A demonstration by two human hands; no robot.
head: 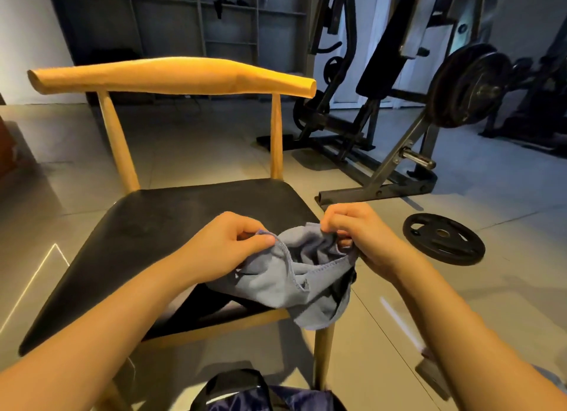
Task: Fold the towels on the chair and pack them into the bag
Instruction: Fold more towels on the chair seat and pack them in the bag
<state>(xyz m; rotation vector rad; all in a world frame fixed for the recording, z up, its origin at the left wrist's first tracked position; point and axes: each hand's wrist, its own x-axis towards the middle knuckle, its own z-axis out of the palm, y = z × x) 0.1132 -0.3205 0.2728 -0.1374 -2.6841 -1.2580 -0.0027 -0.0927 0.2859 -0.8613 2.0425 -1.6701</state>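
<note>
Grey towel (285, 275) hangs bunched over the near chair (171, 223) edge; left hand (227, 245) and right hand (352, 232) pinch its hem, likely seeking corners to spread it.

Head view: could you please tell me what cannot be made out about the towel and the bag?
Bag: head view, cut off by the bottom edge; contents unseen.
Towel: bunched between left hand and right hand; its folds cannot be told.
Chair: seat's near part hidden by forearms and towel.
</note>
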